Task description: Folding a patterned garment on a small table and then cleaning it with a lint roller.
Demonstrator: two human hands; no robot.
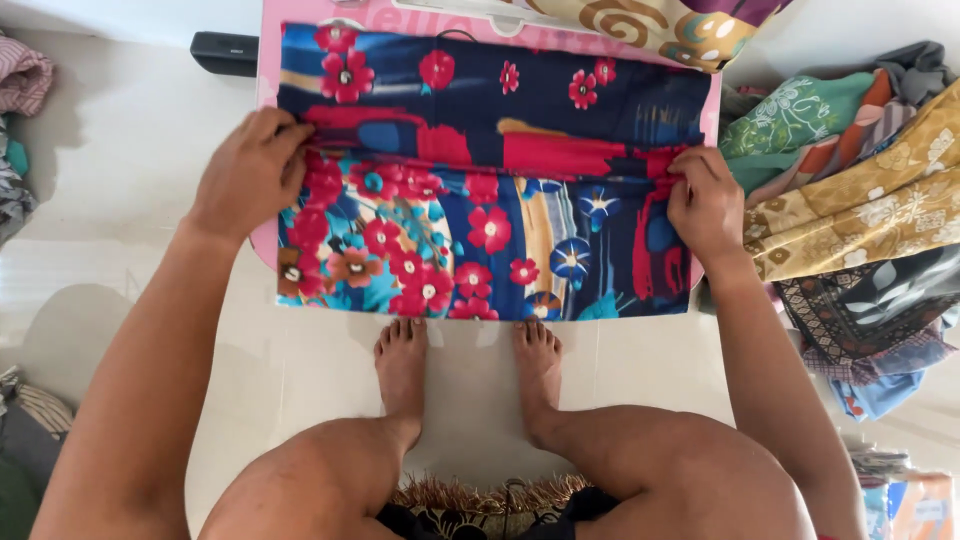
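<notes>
A dark blue cloth with red flowers (490,190) lies spread over a pink board (266,60) on the pale floor. A fold runs across its middle. My left hand (250,170) pinches the fold at the cloth's left edge. At the right edge, my right hand (705,200) grips the same fold. Both hands hold the cloth flat against the board. My bare feet (465,360) rest just below the cloth's near edge.
A heap of patterned cloths (850,200) in green, mustard and black lies to the right. Another swirl-patterned cloth (660,25) hangs over the board's top. A black box (225,52) sits at the upper left, more cloth (20,90) at the far left.
</notes>
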